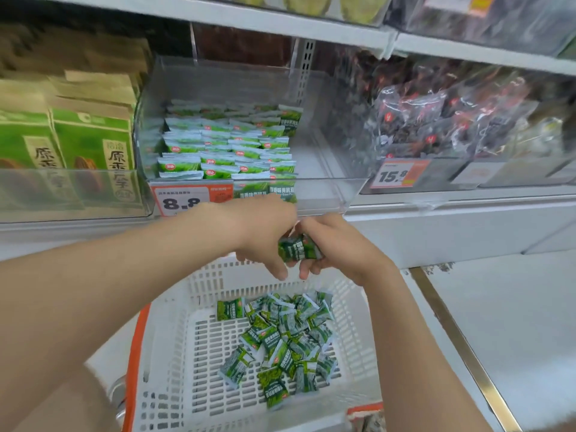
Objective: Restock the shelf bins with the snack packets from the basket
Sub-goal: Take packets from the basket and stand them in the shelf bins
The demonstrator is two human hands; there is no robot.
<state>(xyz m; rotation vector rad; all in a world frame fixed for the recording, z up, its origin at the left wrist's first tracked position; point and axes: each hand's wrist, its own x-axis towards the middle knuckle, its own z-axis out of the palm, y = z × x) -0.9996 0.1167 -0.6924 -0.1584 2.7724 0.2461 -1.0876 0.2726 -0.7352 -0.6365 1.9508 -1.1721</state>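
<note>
A white plastic basket with an orange rim sits below me, holding several small green snack packets scattered on its slotted bottom. Above its far edge my left hand and my right hand meet around a small bunch of green packets; both hands grip it. Straight ahead a clear shelf bin holds neat rows of the same green packets on its left side, with bare space on its right.
Green and brown paper bags fill the bin to the left. Dark red-marked packets fill the bin to the right. Orange price tags read 8.8 and 15.8. A white ledge runs under the bins.
</note>
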